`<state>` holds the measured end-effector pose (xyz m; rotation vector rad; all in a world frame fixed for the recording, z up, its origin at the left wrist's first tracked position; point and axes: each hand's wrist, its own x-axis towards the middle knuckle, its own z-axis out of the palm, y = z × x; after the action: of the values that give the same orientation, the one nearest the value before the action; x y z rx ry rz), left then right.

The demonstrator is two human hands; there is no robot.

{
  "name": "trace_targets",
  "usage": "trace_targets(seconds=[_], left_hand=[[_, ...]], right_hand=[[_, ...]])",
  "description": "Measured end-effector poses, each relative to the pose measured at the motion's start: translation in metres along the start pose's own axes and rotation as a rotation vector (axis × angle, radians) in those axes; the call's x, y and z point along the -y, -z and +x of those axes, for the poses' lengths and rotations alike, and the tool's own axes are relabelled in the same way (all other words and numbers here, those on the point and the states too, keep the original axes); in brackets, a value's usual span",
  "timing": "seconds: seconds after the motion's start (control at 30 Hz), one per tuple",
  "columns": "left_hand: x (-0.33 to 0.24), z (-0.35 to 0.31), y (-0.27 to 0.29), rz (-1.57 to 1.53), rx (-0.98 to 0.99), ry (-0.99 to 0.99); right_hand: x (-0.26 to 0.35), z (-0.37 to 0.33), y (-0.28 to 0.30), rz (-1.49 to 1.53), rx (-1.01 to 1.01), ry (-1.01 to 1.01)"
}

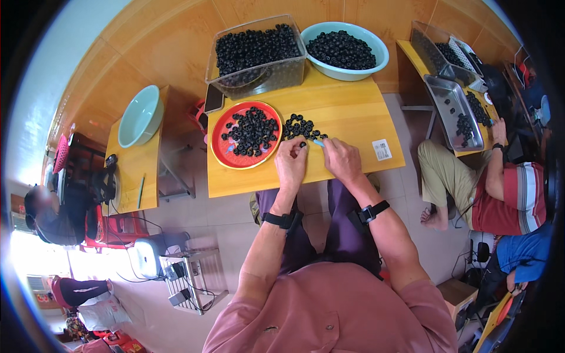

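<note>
Near the front edge of the yellow worktop (253, 183), the person's left hand (291, 159) pinches a small black bead (302, 145) at its fingertips. Beside it, the right hand (342, 159) grips a slim tool (318, 143) with a light-blue end showing; its long axis runs nearly crosswise, the visible end pointing left toward the bead and tilting slightly away from the person. Which way the bead's hole faces is too small to tell.

Just beyond the hands lies a loose cluster of black beads (299, 126), rounded and glossy, several showing pale holes. To the left, a round red plate (244, 163) with a gold rim carries more of them. Farther back stand a clear plastic bin (273, 78), rectangular and heaped with beads, and a smooth pale-turquoise basin (379, 59), also filled. At the right, a white label (382, 149) bears a square code and print too small to read.
</note>
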<state>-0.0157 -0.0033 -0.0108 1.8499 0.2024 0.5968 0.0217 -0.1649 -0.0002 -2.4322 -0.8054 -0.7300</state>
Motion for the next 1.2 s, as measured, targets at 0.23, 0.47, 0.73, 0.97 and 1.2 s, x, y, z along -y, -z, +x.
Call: trace_targets(seconds=[0.23,0.47,0.73,0.97,1.2], left_hand=[[0.001,-0.001,-0.002,0.085,0.035,-0.009],[-0.003,-0.003,-0.003,0.087,0.028,-0.038],[0.0,-0.003,-0.004,0.081,0.027,-0.026],[-0.002,-0.004,-0.004,-0.002,0.039,0.056],[0.006,-0.004,-0.003,-0.049,-0.005,0.077]], right_hand=[[0.004,0.0,0.005,0.002,0.033,0.109],[0.004,0.0,0.005,-0.012,0.024,0.113],[0.004,0.0,0.004,-0.004,0.04,0.095],[0.003,-0.002,0.0,-0.012,0.045,0.088],[0.001,-0.001,-0.002,-0.073,0.08,0.018]])
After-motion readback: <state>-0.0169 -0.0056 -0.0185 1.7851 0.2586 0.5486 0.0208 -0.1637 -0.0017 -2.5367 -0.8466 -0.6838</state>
